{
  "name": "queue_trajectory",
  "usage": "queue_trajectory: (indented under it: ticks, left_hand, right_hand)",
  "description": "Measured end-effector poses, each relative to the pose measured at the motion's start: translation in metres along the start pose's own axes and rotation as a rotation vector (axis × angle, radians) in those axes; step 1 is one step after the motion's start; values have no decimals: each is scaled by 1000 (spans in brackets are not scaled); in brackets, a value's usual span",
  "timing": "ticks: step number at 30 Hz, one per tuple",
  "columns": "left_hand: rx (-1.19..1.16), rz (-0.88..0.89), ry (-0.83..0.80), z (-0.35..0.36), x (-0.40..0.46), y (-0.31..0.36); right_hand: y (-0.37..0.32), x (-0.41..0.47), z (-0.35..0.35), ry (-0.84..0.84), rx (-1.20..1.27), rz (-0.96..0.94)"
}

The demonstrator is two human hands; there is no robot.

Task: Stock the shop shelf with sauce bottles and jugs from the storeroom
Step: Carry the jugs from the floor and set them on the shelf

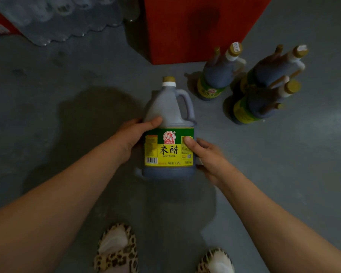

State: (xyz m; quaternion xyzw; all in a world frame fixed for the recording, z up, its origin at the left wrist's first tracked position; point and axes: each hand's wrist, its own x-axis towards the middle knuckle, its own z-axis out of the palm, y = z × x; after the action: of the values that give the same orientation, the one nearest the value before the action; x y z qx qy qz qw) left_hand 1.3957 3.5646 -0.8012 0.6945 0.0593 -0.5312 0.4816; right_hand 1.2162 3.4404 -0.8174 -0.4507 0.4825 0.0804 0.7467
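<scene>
While I look down through the head camera, I see a dark jug (168,133) of rice vinegar held in front of me over the grey floor (67,95), cap away from me and its yellow and green label facing up. My left hand (134,134) grips the jug's left side, thumb curled over its shoulder just above the label. My right hand (207,156) grips the right side lower down, thumb pressed on the label's edge. Beyond the jug and to its right, three more jugs (217,75) (272,69) (258,103) of the same kind stand on the floor, close together. Past the jug stands a red box (195,26), and to the far left of it lies clear plastic wrap (57,18). Below the jug, nearest me, are two leopard-print slippers (116,251) (215,261).
</scene>
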Motion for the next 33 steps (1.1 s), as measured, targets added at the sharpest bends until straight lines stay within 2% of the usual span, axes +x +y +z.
queue_trajectory:
  ticks: [10, 17, 23, 33]
  left_hand:
    - [-72, -58, 74, -30, -169, 47]
    - [-151, -104, 115, -70, -313, 124]
    - [-292, -41, 189, -120, -437, 220]
    - [-350, 228, 250, -254, -639, 388]
  right_hand:
    - [-68, -156, 52, -27, -64, 87]
    - [-153, -280, 113, -79, -156, 75]
    - [-250, -383, 189, -129, -183, -16]
    - [-421, -524, 361, -193, -328, -320]
